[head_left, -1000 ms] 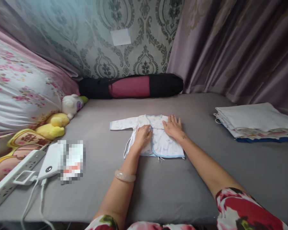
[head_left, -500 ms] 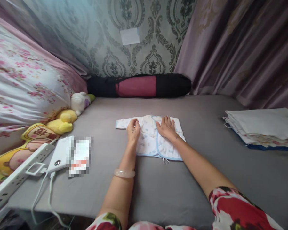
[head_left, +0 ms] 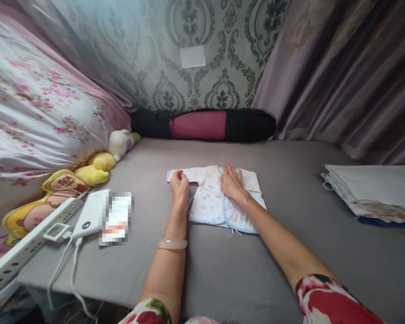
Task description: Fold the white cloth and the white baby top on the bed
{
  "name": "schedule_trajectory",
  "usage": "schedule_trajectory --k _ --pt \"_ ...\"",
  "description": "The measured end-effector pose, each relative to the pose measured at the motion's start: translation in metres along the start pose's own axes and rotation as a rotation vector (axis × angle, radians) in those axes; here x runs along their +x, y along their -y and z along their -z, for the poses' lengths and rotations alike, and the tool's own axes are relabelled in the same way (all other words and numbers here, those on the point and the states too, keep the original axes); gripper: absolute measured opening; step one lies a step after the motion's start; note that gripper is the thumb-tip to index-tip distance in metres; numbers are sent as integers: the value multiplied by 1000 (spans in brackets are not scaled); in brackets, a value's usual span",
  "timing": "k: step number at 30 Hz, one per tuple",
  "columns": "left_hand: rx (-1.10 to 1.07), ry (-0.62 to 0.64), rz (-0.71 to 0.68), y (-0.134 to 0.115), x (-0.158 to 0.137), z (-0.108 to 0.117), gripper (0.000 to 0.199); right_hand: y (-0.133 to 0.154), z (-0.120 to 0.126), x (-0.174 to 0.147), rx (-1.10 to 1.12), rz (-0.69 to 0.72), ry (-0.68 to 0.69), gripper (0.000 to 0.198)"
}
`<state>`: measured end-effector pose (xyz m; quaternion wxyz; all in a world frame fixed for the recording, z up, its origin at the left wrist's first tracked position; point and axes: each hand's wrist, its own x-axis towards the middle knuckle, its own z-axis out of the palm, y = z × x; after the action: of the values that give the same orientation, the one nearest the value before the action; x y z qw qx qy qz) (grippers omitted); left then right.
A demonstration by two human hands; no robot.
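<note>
A small white baby shirt (head_left: 205, 202) with a faint blue print and light blue edging lies spread on the grey sheet. One sleeve stretches out to the left; on the right side no sleeve sticks out. My left hand (head_left: 179, 186) is closed at that left sleeve, fingers curled by its lower edge near the cuff; the fingertips are partly hidden. On the upper right of the shirt, my right hand (head_left: 232, 181) lies flat with its fingers apart. White ties (head_left: 235, 232) poke out below the hem.
A stack of folded cloths (head_left: 374, 189) lies at the right. Along the wall rests a black and dark pink rolled bag (head_left: 199, 124). Plush toys (head_left: 96, 168), a power strip (head_left: 37, 238), a white power bank (head_left: 92, 213) with cables and a blurred packet (head_left: 116, 220) are at the left.
My left hand has moved left along the sleeve, from near the shirt's body toward the cuff. The right hand stays flat on the shirt, shifted slightly. The view has turned a little.
</note>
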<state>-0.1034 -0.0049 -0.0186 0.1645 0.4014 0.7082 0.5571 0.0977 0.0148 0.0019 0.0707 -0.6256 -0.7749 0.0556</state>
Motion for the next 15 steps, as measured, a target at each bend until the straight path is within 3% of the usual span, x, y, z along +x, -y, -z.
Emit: schedule_trajectory --k 3,6,15 --pt "62 -18 4 2 3 3 23 18 1 -1 42 139 22 57" --pt "124 -33 13 4 4 6 24 33 0 0 97 192 75 59" --pt "307 -46 91 1 5 14 26 40 -15 2 36 183 107 63"
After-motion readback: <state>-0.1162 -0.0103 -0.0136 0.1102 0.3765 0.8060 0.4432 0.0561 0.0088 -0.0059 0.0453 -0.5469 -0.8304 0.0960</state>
